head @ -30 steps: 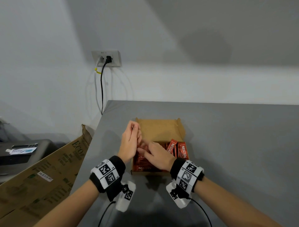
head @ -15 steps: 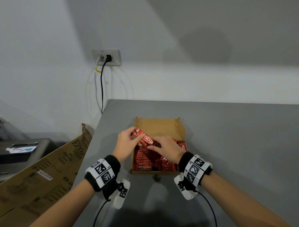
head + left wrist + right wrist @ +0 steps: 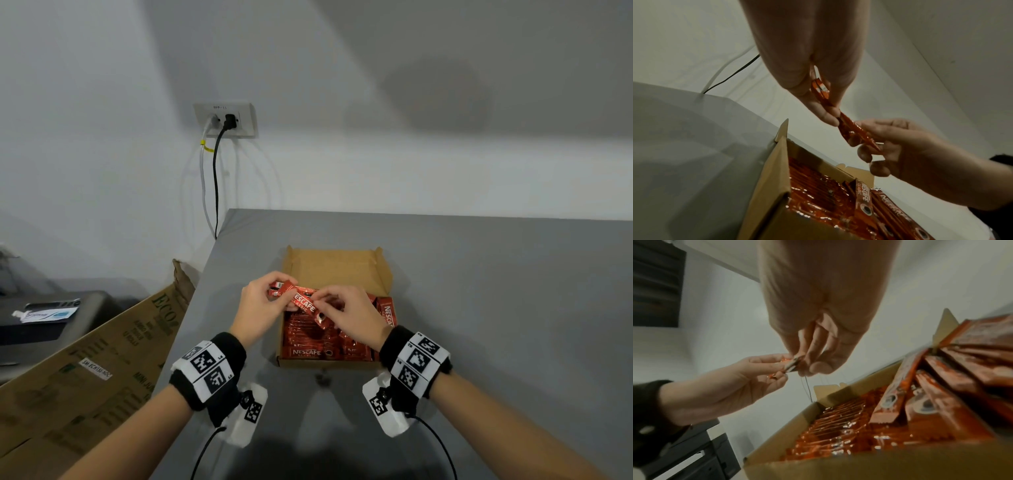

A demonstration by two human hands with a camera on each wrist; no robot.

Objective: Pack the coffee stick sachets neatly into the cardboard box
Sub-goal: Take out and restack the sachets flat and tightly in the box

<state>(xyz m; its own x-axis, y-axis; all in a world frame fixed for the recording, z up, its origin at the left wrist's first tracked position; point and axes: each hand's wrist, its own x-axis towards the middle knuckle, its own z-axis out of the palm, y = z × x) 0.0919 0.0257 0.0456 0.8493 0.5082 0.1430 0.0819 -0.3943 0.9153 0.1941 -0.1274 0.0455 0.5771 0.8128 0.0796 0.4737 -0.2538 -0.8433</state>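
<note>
An open cardboard box sits on the grey table, packed with red coffee stick sachets. Both hands hold a small bunch of red sachets just above the box's left half. My left hand pinches the bunch's far-left end, my right hand pinches its near-right end. The left wrist view shows the bunch pinched between both hands over the box wall. In the right wrist view the bunch's end is between fingertips, with standing sachets in the box's right part.
The grey table spreads to the right and behind the box. A large flattened carton leans off the table's left edge. A wall socket with two cables is on the back wall. A dark unit with a white tube stands far left.
A second ago the hands were pressed together over the box's left part. They have since lifted a bunch of sachets out and now hold it slanted above the box.
</note>
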